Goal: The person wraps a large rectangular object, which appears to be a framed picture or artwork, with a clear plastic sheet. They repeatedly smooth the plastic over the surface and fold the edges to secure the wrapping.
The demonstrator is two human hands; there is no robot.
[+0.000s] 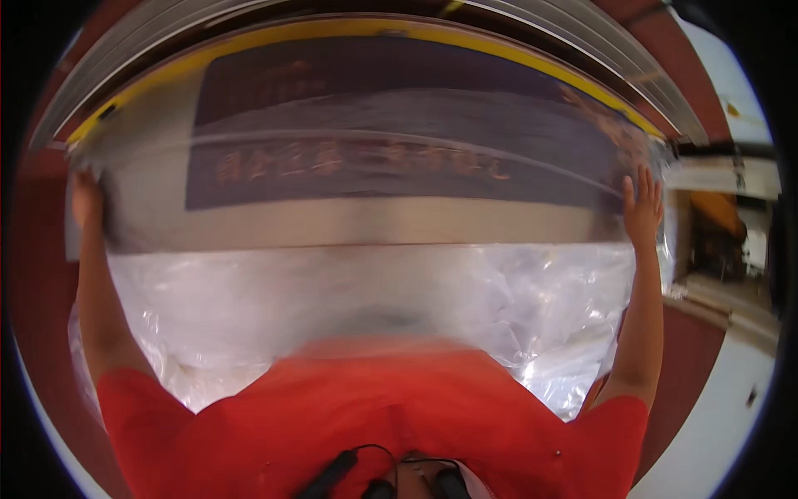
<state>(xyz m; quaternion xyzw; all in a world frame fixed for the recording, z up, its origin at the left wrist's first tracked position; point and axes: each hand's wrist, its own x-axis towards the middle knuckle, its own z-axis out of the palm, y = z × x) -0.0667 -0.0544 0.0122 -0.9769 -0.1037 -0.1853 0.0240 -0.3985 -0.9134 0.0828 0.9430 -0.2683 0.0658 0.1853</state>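
Note:
Across the view in front of me lies a wide, pale, flat panel [158,191] with a dark purple-blue printed block [399,116] on it. Clear plastic film [549,291] stretches over the panel and hangs crumpled and shiny between it and my body. My right hand [643,208] is at the panel's right end, fingers stretched out and spread on the film. At the opposite end, my left hand [86,200] touches the panel's edge. Its fingers are smeared by motion, so their grip is unclear. Both arms reach wide apart.
A yellow strip [332,32] runs along the panel's far edge. Beyond it are curved grey metal rails [573,33]. On the right stands a pale frame [731,176] with dark and orange parts inside. Reddish-brown floor [41,291] shows on both sides.

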